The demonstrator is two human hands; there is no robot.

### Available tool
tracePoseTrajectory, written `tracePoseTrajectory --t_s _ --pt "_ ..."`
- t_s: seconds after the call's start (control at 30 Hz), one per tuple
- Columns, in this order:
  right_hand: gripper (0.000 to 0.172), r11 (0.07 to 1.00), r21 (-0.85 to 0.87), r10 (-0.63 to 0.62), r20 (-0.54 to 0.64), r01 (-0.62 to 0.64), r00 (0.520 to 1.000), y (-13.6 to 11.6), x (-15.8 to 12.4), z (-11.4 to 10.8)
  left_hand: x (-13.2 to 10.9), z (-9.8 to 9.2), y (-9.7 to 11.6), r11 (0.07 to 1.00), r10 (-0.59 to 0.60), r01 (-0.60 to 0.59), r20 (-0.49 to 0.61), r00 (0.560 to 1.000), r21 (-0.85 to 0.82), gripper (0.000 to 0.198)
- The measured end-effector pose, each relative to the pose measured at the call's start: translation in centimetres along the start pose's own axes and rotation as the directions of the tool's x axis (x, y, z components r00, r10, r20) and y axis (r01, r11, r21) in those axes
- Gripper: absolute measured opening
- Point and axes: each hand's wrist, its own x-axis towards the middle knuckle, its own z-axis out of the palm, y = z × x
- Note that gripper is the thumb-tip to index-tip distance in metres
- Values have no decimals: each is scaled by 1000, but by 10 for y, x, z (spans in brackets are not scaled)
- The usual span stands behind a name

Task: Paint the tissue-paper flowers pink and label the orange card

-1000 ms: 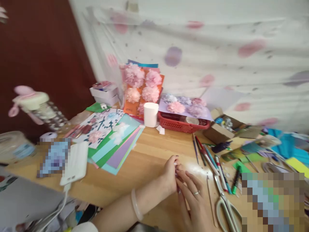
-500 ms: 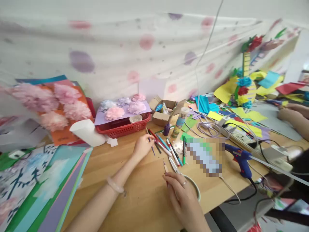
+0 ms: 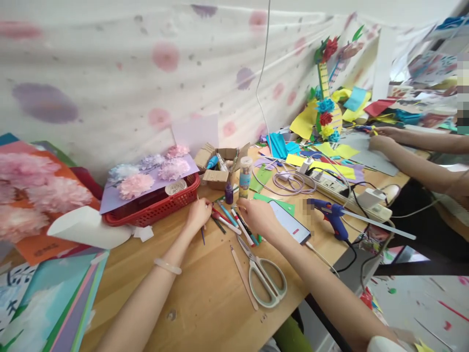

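My left hand (image 3: pixel 199 215) is closed at the left end of a bunch of pens; what it grips, if anything, is hidden. A thin blue stick (image 3: pixel 202 235) shows just below it. Over the right side of the bunch, my right hand (image 3: pixel 256 214) has its fingers curled down by the base of a clear jar (image 3: pixel 245 178). Its grip is hidden too. Between the hands lie a blue marker (image 3: pixel 228 213) and a red-and-white marker (image 3: pixel 242 228). Nearer me, white-handled scissors (image 3: pixel 266 279) lie beside a flat wooden craft stick (image 3: pixel 243 277).
A red basket (image 3: pixel 154 208) with paper flowers stands at the back left, beside a cardboard box (image 3: pixel 216 178). On the right are a phone (image 3: pixel 291 222), a blue glue gun (image 3: pixel 331 217) and a power strip (image 3: pixel 337 188) with cables. Another person's arms (image 3: pixel 414 151) work farther right.
My right hand has let go of the craft stick, which now lies on the table, and moved forward to the pens. My left hand stays by the pens. The view has turned right.
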Motion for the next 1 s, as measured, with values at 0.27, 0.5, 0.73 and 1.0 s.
tracePoseTrajectory --t_s 0.27,0.5,0.73,1.0 --pt "26 999 -51 -1 124 7 992 -2 35 23 -4 -14 3 881 -32 106 165 986 -462 28" --pt "24 992 -122 44 136 -27 990 -2 30 24 7 -1 1 888 -8 37 66 998 -458 31" --pt "27 983 -177 68 132 -43 989 6 23 25 12 11 10 990 130 -129 17 991 -51 22" --pt "30 979 -192 89 140 -61 986 6 20 25 18 17 23 964 179 -186 50 983 190 24"
